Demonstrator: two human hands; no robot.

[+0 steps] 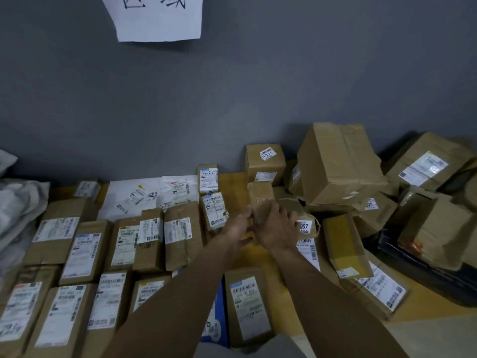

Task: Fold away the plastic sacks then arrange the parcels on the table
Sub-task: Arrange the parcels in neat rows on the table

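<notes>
Both my hands reach to the middle of the wooden table (233,182) and hold a small brown parcel (260,196) between them. My left hand (238,228) grips its left side and my right hand (277,227) curls over its right side. Neat rows of brown labelled parcels (87,251) lie flat on the left half of the table. A loose heap of cardboard boxes (338,164) is piled at the right. White plastic mailers (134,197) lie flat at the back left.
Crumpled white plastic sacks (18,202) sit at the far left edge. A grey wall (232,86) with a paper sign (157,19) backs the table. Dark crates (426,270) hold boxes at the right. A blue-and-white package (218,319) lies near the front edge.
</notes>
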